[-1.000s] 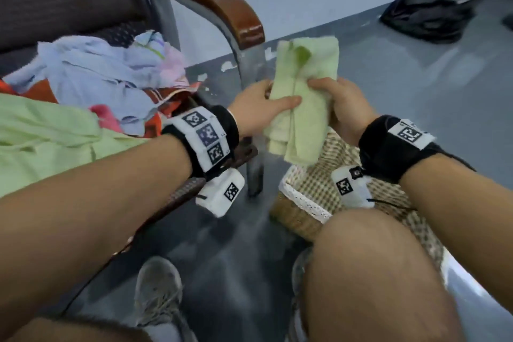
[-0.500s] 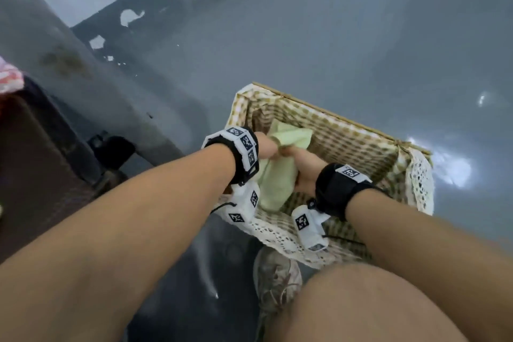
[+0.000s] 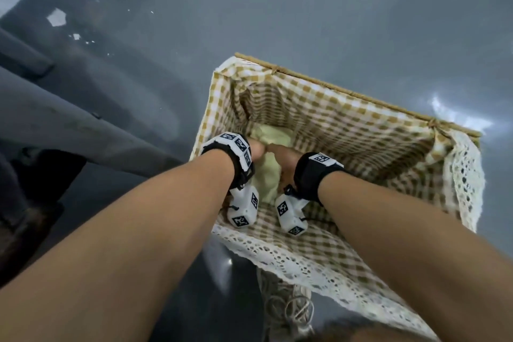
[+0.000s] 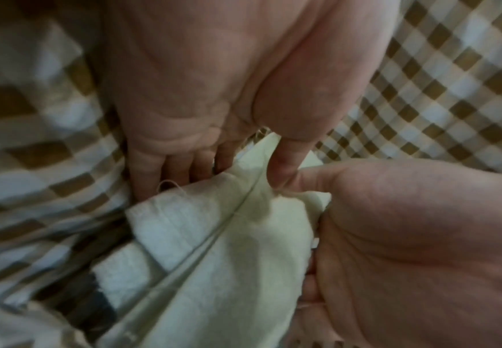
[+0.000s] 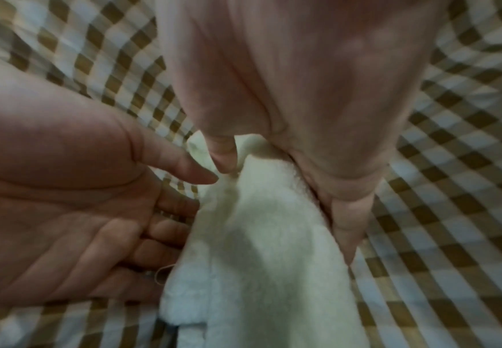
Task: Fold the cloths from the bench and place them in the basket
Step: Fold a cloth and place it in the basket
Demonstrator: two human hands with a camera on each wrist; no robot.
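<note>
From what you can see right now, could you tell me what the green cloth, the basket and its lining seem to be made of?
The green cloth looks like soft terry or fleecy cotton: matt, fuzzy nap, stitched hem and a loose thread in the wrist views. The basket rim appears to be woven straw or rattan, tan with a twisted binding. The lining seems thin woven cotton in tan-and-white gingham, with a white lace trim, openwork holes showing.

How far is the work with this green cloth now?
Folding looks done: the green cloth is a folded bundle inside the basket. In hand: left hand and right hand both hold it against the checked lining. Left: letting go. The bench is out of view.
</note>
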